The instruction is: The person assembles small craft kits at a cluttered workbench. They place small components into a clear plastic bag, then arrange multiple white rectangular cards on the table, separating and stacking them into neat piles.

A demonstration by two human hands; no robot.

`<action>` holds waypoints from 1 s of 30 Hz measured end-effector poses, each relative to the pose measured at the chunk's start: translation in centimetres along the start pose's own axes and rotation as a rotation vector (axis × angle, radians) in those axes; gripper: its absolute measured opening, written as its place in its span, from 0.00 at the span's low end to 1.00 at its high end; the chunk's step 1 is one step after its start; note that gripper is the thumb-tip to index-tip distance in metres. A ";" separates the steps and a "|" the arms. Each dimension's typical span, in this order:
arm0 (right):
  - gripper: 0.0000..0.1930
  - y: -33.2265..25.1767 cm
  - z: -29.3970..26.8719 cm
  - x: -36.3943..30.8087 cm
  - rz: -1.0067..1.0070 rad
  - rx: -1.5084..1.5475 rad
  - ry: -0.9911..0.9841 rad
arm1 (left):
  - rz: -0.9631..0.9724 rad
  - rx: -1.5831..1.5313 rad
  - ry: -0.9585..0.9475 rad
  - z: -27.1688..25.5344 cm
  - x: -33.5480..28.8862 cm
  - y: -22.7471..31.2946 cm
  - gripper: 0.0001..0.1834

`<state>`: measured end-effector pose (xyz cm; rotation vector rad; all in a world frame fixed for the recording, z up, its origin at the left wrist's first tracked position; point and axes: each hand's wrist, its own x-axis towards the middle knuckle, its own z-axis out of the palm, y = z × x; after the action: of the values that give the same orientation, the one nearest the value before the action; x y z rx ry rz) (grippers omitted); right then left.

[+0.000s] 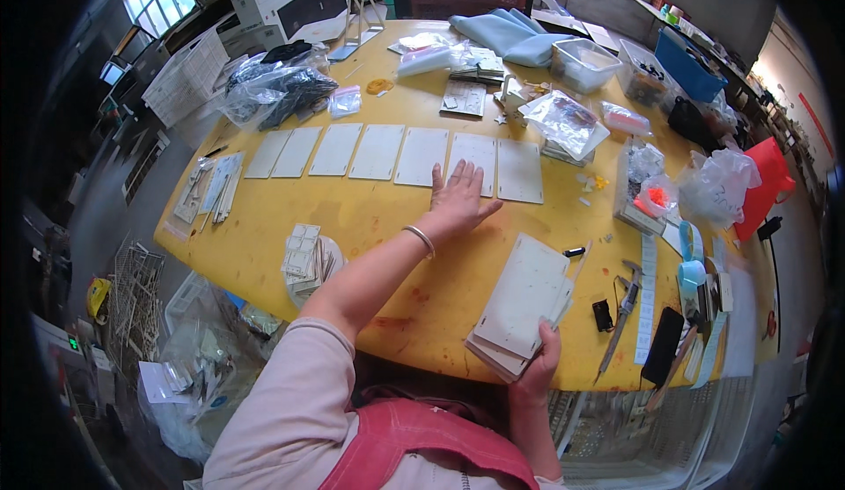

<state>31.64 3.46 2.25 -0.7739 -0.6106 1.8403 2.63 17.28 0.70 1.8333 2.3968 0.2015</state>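
Note:
Several thin off-white rectangular panels lie side by side in a row across the yellow table. My left hand is open, its fingers spread over the lower part of one panel, second from the right end. Whether the palm presses on it I cannot tell. Beside that hand is the end panel. At the near table edge, my right hand grips the lower right corner of a stack of off-white panels. The stack lies slightly fanned, and small slots show near the top panel's corners.
A pile of small cut boards sits left of my forearm. To the right lie a caliper, a black phone and blue tape rolls. Bags, plastic tubs and a blue cloth crowd the far side.

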 end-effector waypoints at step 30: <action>0.25 1.6 -1.0 -0.1 0.019 0.108 0.020 | -0.620 -0.053 -0.003 -11.0 -0.4 -20.1 0.47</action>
<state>31.47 2.81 0.46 -0.7278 -0.4878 1.8649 -18.27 11.29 8.02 0.9890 2.7776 0.1932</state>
